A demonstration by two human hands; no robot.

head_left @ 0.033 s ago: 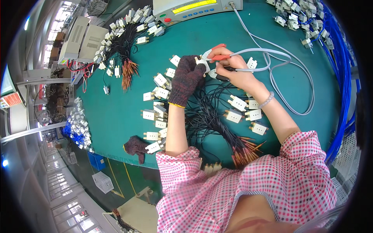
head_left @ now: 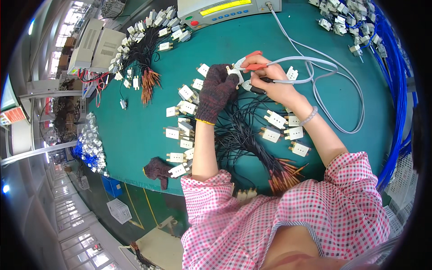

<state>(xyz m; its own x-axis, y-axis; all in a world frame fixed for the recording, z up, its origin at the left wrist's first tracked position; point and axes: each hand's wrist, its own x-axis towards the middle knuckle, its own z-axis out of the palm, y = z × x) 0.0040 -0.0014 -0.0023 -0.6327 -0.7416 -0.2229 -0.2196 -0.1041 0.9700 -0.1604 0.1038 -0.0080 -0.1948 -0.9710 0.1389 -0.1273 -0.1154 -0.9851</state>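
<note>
Nearest is the person's pink checked shirt (head_left: 288,216), from whose sleeves both forearms reach over the green desk (head_left: 130,146). Just in front of the shirt lies a bundle of black wires (head_left: 247,141), with its copper-coloured ends (head_left: 285,175) toward the person. White blocks with metal prongs spread on both sides of this bundle, one right group (head_left: 275,119) and one left group (head_left: 175,157). A loose dark glove (head_left: 156,169) rests near the desk's front edge.

Farther, the left hand (head_left: 215,92) wears a similar glove, and its grip is closed around a white connector (head_left: 235,74), above the bundle. The right hand (head_left: 280,86) is bare, with a bracelet (head_left: 309,116) on the wrist; its grip is closed on a red clip (head_left: 256,67) and a black clip (head_left: 257,89). Both clips point to the connector, but I cannot tell if their tips touch its metal.

A grey cable (head_left: 291,58) runs from the clips, in loops, to a tester (head_left: 216,20) with yellow screen at the far side. Another wire bundle (head_left: 144,51) lies far left; blue wires (head_left: 393,81) hang along the right.
</note>
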